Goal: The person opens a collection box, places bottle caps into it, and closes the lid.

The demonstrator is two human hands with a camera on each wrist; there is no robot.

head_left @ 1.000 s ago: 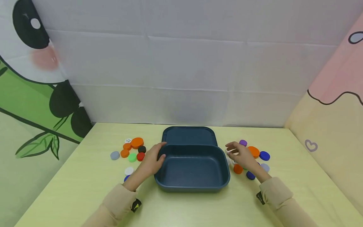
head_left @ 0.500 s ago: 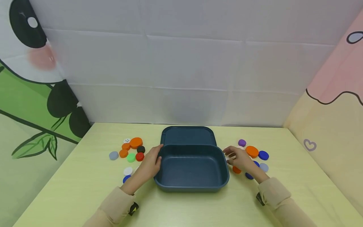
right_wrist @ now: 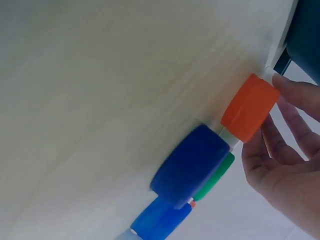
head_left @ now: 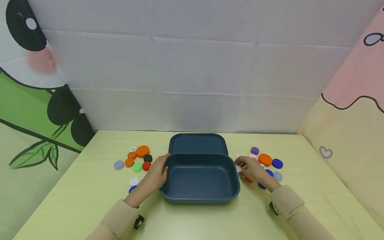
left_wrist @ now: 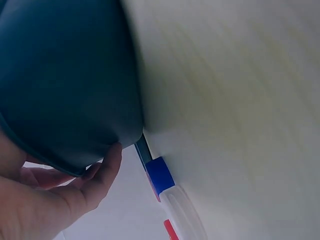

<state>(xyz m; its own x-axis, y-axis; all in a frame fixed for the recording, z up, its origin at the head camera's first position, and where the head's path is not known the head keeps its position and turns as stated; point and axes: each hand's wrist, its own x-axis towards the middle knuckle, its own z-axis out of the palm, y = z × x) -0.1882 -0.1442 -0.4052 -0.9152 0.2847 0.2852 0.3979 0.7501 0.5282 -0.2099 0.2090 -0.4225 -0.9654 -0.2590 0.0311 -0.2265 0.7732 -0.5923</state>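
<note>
A dark blue rectangular box (head_left: 200,181) stands on the table without its lid. My left hand (head_left: 156,173) grips the box's left wall, thumb at the rim and fingers down the outside, as the left wrist view shows. Close by the box's right wall, my right hand (head_left: 252,168) pinches a white bottle cap (head_left: 238,168) between thumb and fingertips. Just under that hand lies an orange cap (right_wrist: 250,107), with a dark blue cap (right_wrist: 191,165) and a green cap (right_wrist: 215,175) beside it.
Behind the box lies its flat dark blue lid (head_left: 198,143). Several more caps lie to the left, among them a large orange cap (head_left: 142,151) and a red cap (head_left: 146,166). To the right are a purple cap (head_left: 254,150) and another orange cap (head_left: 265,159).
My right hand has lowered slightly, and its fingers have closed on the white bottle cap by the box. My left hand has tightened from resting at the box's left rim to gripping it.
</note>
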